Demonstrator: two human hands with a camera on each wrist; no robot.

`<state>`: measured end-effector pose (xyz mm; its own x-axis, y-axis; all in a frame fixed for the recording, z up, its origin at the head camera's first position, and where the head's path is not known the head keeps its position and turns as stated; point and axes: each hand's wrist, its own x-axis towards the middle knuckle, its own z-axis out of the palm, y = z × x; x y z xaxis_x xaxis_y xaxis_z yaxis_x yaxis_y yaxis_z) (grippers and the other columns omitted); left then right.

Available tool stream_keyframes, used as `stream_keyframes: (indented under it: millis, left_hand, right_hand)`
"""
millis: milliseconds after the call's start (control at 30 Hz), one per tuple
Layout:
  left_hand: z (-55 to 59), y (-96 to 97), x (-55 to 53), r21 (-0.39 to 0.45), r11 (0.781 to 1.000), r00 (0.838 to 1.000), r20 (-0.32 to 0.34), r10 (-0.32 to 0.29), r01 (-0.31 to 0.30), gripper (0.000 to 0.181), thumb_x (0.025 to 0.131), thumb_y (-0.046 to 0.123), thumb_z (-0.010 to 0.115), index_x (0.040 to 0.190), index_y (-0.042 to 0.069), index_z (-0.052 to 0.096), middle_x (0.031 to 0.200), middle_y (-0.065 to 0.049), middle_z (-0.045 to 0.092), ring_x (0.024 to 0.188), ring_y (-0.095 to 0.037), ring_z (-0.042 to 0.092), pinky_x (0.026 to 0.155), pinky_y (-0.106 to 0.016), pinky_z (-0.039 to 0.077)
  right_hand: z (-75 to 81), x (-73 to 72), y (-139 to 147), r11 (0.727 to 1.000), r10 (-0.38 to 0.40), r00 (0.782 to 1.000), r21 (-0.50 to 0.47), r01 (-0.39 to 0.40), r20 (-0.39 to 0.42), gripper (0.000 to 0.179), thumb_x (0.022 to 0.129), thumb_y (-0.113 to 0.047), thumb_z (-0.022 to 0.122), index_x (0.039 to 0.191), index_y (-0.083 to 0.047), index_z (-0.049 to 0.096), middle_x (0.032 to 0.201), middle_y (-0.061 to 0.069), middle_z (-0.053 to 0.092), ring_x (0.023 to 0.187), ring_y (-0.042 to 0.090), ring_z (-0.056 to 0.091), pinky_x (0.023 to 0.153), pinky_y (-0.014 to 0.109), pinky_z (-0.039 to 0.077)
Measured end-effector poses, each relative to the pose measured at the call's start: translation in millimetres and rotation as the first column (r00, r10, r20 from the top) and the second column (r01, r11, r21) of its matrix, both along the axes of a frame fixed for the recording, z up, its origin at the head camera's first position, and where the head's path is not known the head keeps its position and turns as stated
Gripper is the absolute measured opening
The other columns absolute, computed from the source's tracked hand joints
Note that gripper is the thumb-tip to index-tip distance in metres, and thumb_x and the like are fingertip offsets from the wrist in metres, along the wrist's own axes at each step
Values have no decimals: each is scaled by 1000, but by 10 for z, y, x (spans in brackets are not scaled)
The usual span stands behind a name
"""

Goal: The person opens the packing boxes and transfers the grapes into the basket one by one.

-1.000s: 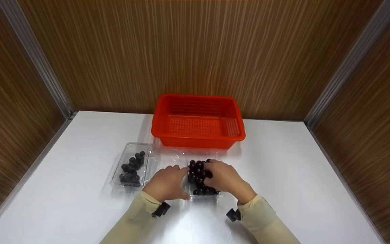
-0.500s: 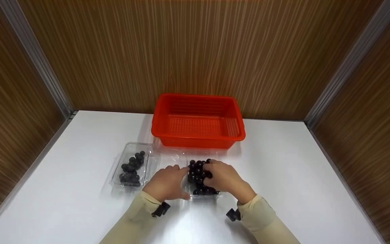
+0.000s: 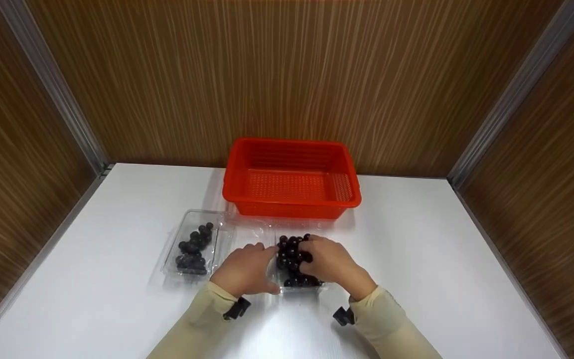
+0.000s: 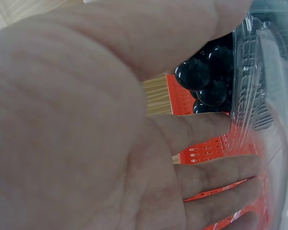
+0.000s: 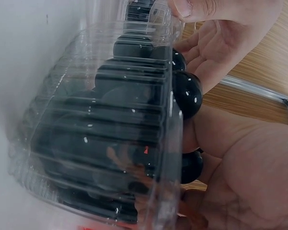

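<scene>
A clear plastic clamshell box (image 5: pixel 101 110) with a bunch of dark grapes (image 3: pixel 289 257) stands in front of me, its lid folded out to the left. My right hand (image 3: pixel 329 259) reaches over its right side, the fingers going down into the box and gripping the grapes with the thumb. The right wrist view shows those fingers partly through the ribbed wall. My left hand (image 3: pixel 247 269) is at the box's left side, thumb apart from the fingers. In the left wrist view its fingers (image 4: pixel 216 175) lie nearly straight against the clear plastic.
A red plastic basket (image 3: pixel 292 203) with a perforated floor stands behind the box. Left of my left hand, another clear clamshell box (image 3: pixel 187 217) holds more dark grapes (image 3: pixel 195 244). Wood-grain panels (image 3: pixel 287 70) enclose the white table (image 3: pixel 416 269) at the back and sides.
</scene>
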<state>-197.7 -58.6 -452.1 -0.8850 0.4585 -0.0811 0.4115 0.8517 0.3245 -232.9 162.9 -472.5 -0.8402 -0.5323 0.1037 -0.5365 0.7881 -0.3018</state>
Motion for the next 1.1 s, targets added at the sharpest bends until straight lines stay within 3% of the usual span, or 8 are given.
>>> stream_keyframes:
  millis: [733,1100]
  left_hand:
    - [-25,-3,0,-13,1000,1000,-16,-7,7,88,74,44,90,146,7,57,120,-17,67,107,-38,64,91,-53,55]
    - [-13,1,-6,-11,1000,1000,-10,-9,9,88,75,43,90,146,7,56,122,-18,67,110,-40,64,93,-54,54]
  right_hand:
    - [19,8,-10,1000,-12,998,16,13,-67,17,75,-13,75,72,-19,59,70,-7,50,64,17,47,61,35,44]
    - [32,-27,2,1000,-11,998,-6,11,-56,16,77,-12,75,74,-19,61,69,-6,50,64,17,47,61,34,43]
